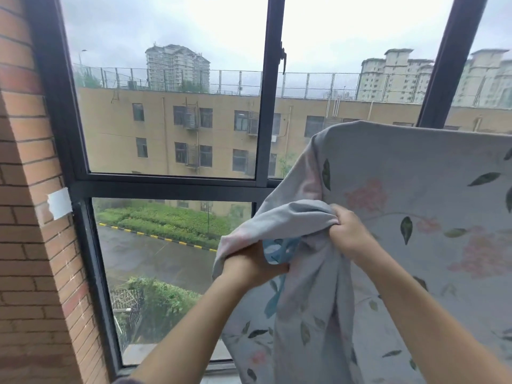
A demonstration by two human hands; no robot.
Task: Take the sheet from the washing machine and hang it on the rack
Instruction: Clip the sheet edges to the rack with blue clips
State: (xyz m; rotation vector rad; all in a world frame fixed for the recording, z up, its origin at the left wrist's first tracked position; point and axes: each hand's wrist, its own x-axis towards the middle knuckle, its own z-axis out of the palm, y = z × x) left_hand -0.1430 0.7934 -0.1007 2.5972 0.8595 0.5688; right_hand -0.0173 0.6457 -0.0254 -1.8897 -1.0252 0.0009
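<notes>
A pale grey sheet [415, 189] printed with pink flowers and green leaves hangs draped on the right, its top edge running level from the centre to the right border. The rack under it is hidden by the cloth. My left hand [253, 263] grips a bunched fold of the sheet's left edge from below. My right hand [350, 234] clutches a gathered bunch of the same edge a little higher and to the right. Both arms reach up from the bottom of the view.
A large dark-framed window [261, 134] fills the view ahead, with a handle [283, 58] on the centre post. A brick wall [27, 217] stands close on the left, with a strip of white tape [58, 203] by the frame. The sill [177, 364] lies low.
</notes>
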